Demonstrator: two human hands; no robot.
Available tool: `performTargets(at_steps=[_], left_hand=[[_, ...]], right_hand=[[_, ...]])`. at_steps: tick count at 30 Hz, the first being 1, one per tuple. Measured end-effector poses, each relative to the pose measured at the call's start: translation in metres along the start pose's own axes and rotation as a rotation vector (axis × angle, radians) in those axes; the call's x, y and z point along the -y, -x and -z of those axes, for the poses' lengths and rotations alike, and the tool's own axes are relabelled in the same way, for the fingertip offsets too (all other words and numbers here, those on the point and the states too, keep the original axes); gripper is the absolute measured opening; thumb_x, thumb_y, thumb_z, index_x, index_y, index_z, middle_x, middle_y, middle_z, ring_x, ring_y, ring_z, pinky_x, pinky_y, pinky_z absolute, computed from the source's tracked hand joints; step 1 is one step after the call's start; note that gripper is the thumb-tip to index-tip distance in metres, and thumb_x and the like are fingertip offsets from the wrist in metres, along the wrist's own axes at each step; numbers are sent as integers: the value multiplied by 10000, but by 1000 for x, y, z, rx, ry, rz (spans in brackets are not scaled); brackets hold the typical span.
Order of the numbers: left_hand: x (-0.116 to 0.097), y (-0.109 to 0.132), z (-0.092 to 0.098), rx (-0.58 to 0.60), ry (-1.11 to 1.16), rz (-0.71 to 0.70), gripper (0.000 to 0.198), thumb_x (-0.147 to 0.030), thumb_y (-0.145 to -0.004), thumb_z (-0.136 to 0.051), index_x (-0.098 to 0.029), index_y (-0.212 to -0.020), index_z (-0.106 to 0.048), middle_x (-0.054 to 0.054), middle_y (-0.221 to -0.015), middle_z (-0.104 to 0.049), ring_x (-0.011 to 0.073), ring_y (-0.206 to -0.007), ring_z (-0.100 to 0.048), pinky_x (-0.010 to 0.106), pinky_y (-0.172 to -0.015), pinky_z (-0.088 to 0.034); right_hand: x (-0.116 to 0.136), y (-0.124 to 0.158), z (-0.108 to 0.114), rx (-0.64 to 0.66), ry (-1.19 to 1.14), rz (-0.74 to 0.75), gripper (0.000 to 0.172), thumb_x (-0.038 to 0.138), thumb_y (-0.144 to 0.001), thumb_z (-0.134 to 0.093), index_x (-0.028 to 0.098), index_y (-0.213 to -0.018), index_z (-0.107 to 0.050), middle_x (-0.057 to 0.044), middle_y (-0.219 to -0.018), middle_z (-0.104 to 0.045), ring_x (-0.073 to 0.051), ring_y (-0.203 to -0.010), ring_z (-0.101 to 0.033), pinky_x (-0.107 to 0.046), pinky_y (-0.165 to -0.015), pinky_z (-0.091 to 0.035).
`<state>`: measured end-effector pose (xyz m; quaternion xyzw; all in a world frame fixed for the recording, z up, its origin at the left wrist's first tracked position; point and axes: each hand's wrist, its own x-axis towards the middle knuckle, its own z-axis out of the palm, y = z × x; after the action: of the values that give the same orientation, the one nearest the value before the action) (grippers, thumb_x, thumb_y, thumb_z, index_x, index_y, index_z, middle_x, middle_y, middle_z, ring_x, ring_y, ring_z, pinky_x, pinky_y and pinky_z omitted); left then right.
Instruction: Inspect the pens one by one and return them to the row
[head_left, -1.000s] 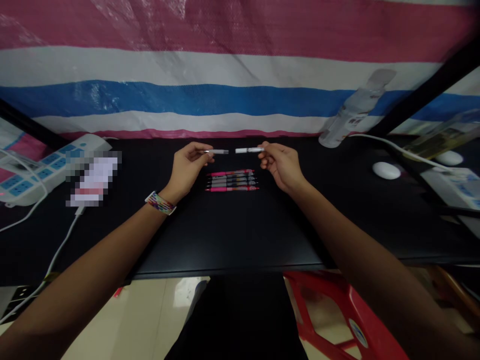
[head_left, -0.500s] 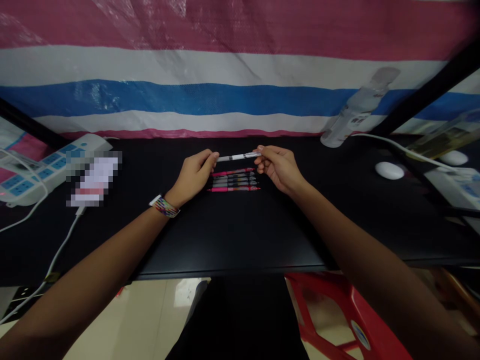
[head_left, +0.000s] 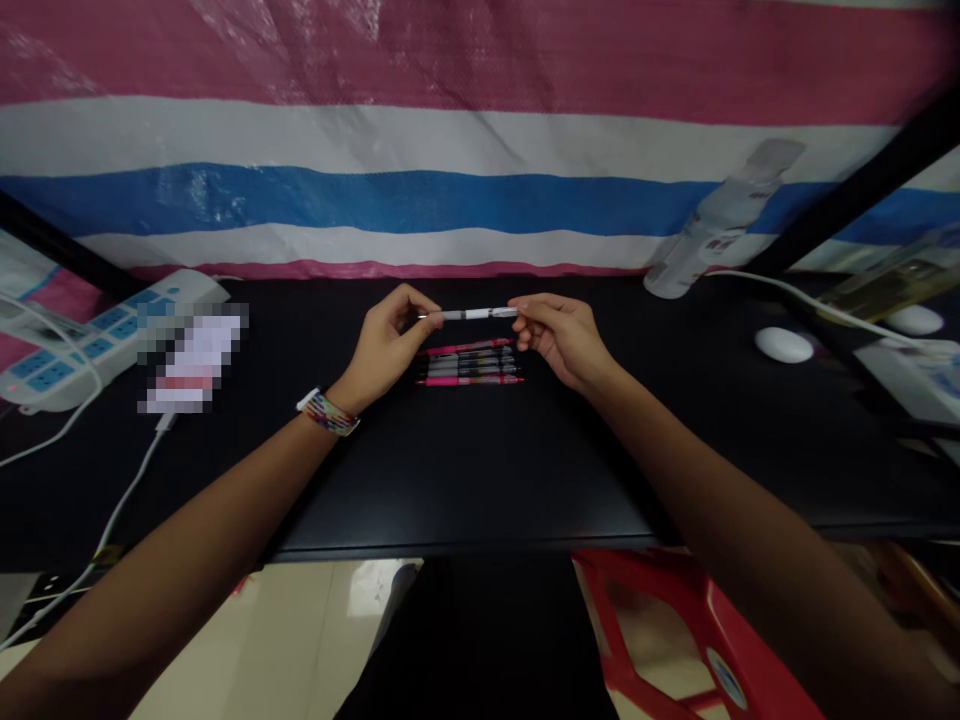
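Between my two hands a white pen (head_left: pixel 478 314) with dark bands lies level, its clip end to the right. My left hand (head_left: pixel 391 338) pinches the tip end between thumb and fingers, and the point shows past the thumb. At the clip end, my right hand (head_left: pixel 561 335) grips the pen with thumb and forefinger, the other fingers curled below. Just nearer to me, several pens (head_left: pixel 471 366) lie side by side on the black table (head_left: pixel 465 460). A pink pen (head_left: pixel 450 381) is the closest of them, and another pink one is at the far side of the row.
A clear bottle (head_left: pixel 705 230) stands at the back right, near a white computer mouse (head_left: pixel 784 345). On the left are a power strip (head_left: pixel 112 340) and a blurred-out phone (head_left: pixel 191 365) on a cable. A striped sheet (head_left: pixel 450 200) hangs behind; a red stool (head_left: pixel 742 640) is below.
The white pen has turned to near level. My left fingers have shifted their grip, opening a gap behind the thumb where the pen's point shows. The row of pens stays put.
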<state>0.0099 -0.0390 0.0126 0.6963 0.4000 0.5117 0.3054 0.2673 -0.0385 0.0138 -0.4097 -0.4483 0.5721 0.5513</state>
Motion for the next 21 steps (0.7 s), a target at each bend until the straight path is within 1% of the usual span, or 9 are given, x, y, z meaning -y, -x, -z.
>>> performTargets(at_steps=[4,6,8,10,13,14,17,18,21], left_hand=[[0,2,-2,26,15,-10,189,-348,-878,-866,-228,-954,-740,38,-965,-760,203,-897,-712,337,-849,-557],[0,2,-3,26,39,-13,193,-358,-911,-847,-226,-1007,-743,39,-951,-758,202,-907,-730,332,-858,-565],[0,2,-3,24,46,7,193,-396,-981,-780,-226,-1064,-743,37,-886,-753,199,-858,-738,333,-836,-574],[-1,2,-3,25,39,16,201,-404,-1005,-749,-227,-1099,-745,39,-868,-758,204,-842,-747,342,-834,-588],[-2,2,-3,17,4,-37,244,-350,-918,-841,-235,-1116,-757,63,-1075,-799,237,-1024,-766,368,-951,-601],[-2,2,-2,15,-8,-45,250,-344,-915,-846,-237,-1125,-761,65,-1110,-800,242,-1059,-763,373,-974,-599],[-1,2,-3,27,-14,-17,198,-372,-1018,-742,-233,-1156,-767,54,-959,-789,226,-953,-761,375,-932,-602],[-1,2,-3,27,-10,-22,209,-373,-1024,-735,-230,-1175,-765,52,-943,-785,225,-941,-760,376,-931,-602],[0,2,-3,6,-13,-91,346,-361,-927,-851,-232,-1232,-753,66,-1124,-802,249,-1090,-765,392,-1017,-590]], right_hand=[[0,-2,3,-25,-20,-10,179,315,-881,-893,185,-834,-779,-15,-685,-668,-114,-564,-573,-271,-539,-538],[1,-2,3,-23,-45,-6,156,302,-880,-888,185,-861,-787,-15,-703,-687,-115,-591,-590,-267,-566,-557],[2,-1,2,-11,-65,-4,139,286,-874,-888,184,-891,-795,-14,-719,-701,-117,-615,-609,-266,-595,-576],[3,0,0,0,-69,-7,129,275,-878,-884,184,-908,-797,-15,-731,-711,-119,-627,-620,-271,-615,-588],[2,1,-2,1,-58,-19,94,258,-903,-857,184,-915,-800,-23,-741,-719,-123,-631,-623,-283,-627,-592],[1,1,-3,1,-55,-22,83,253,-911,-848,185,-917,-801,-25,-745,-722,-124,-633,-623,-286,-632,-593],[0,2,-4,12,-55,-29,72,245,-920,-843,185,-921,-805,-26,-748,-723,-123,-633,-619,-288,-637,-593],[0,2,-4,16,-60,-29,74,243,-917,-849,182,-923,-806,-25,-746,-723,-121,-629,-618,-285,-636,-592],[0,1,-4,26,-79,-23,113,252,-893,-879,173,-928,-808,-17,-736,-720,-111,-616,-620,-272,-630,-588]])
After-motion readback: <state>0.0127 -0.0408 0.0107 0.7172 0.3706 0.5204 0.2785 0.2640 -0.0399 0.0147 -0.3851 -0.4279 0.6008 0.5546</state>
